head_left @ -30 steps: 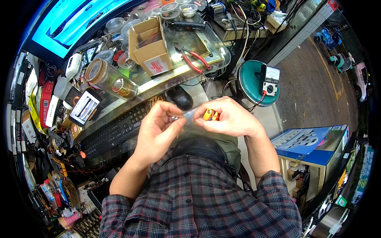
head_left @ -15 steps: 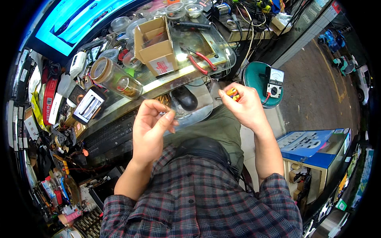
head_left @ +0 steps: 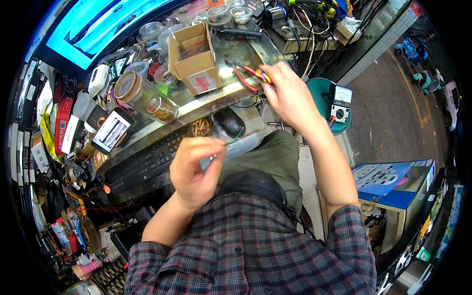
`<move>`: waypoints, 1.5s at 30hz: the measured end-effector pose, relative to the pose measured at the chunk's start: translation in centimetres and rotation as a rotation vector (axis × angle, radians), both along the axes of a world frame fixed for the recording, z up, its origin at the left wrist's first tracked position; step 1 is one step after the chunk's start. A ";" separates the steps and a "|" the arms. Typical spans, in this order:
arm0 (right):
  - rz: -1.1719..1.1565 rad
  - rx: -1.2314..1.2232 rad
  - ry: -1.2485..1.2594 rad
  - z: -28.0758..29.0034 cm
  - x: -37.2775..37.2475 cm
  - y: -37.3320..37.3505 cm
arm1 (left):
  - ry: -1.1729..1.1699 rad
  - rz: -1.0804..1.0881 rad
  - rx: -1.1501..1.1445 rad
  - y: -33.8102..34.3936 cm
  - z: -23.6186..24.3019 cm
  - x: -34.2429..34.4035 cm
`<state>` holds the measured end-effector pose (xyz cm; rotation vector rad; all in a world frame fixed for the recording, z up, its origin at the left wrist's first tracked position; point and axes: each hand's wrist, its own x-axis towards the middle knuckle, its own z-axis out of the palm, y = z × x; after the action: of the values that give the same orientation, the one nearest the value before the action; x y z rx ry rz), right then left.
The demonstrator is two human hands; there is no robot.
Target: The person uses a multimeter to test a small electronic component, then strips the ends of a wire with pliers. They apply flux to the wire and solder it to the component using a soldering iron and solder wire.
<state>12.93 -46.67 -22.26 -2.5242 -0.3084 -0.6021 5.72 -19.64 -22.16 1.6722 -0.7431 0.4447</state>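
Your left hand (head_left: 196,160) pinches a thin green wire (head_left: 237,138); your right hand (head_left: 286,94) holds something small and yellow (head_left: 263,76) by red-handled pliers (head_left: 244,82).

Open air separates the left grip (head_left: 196,166) from the right grip (head_left: 289,97) above the person's lap (head_left: 278,162), leaving a passage over the black mouse (head_left: 229,123). A cardboard box (head_left: 197,71) and clear jar (head_left: 151,102) block the way farther left across the crowded tabletop (head_left: 229,46); a narrow bare strip divides box from red-handled pliers (head_left: 245,82). A green stool (head_left: 318,89) bearing a meter (head_left: 340,103) obstructs the far right.
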 end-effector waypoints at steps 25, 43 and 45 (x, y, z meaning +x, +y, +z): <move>0.131 0.578 -0.045 -1.7 -8.0 4.9 | 0.921 -0.204 -0.523 -1.2 -0.5 0.7; 0.285 1.527 0.530 -3.8 -9.3 6.4 | 1.150 -0.256 -0.625 -2.6 -1.3 0.9; 0.264 1.458 0.538 -3.4 -9.2 6.3 | 1.174 -0.267 -0.556 -2.3 -0.7 1.3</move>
<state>3.72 -40.34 -25.61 -1.1098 0.0381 0.0533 7.03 -21.95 -22.84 1.0093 0.0621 -0.4879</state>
